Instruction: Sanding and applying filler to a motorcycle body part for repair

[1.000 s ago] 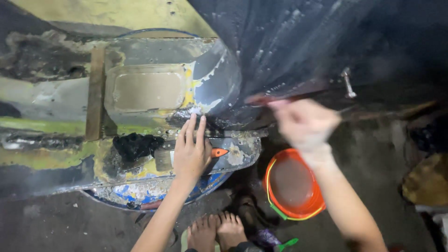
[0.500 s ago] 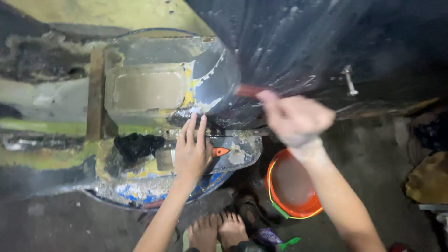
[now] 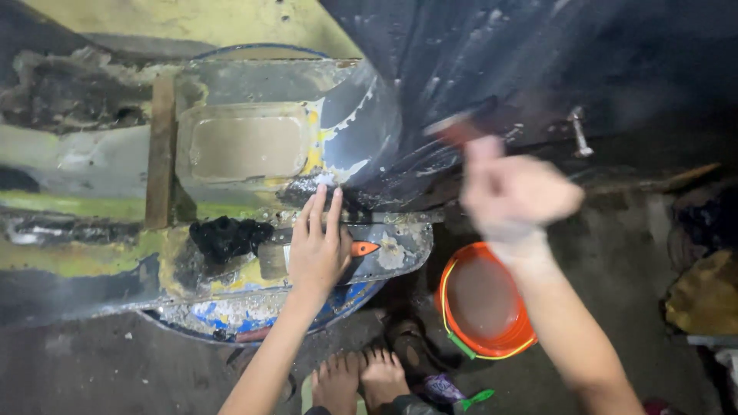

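Your right hand is smeared by motion blur, so its outline is soft and you cannot tell exactly how its fingers lie, though they look curled together around a reddish, narrow tool whose tip sticks up above the knuckles; the kind of tool is hard to make out. That tool sits against the dark, glossy, curved metal panel that fills the upper right of the view and runs out of frame. Your left hand lies flat, palm down, fingers straight and slightly spread, pressing on a battered, rounded metal body part whose paint has flaked to bare grey steel with patches of yellow, blue and white. Just beside the left thumb, a small orange handle pokes out; the rest of that object is hidden under your hand. Left of the hand sits a lump of black crumpled material, possibly a rag or torn rubber. A rusty flat strip stands upright across the part. Below your right forearm, on the dark concrete floor, stands a round orange plastic basin with a yellow rim, partly covered by your arm. Your bare feet show at the bottom edge, cut off. A metal bolt juts from the dark panel, far right.
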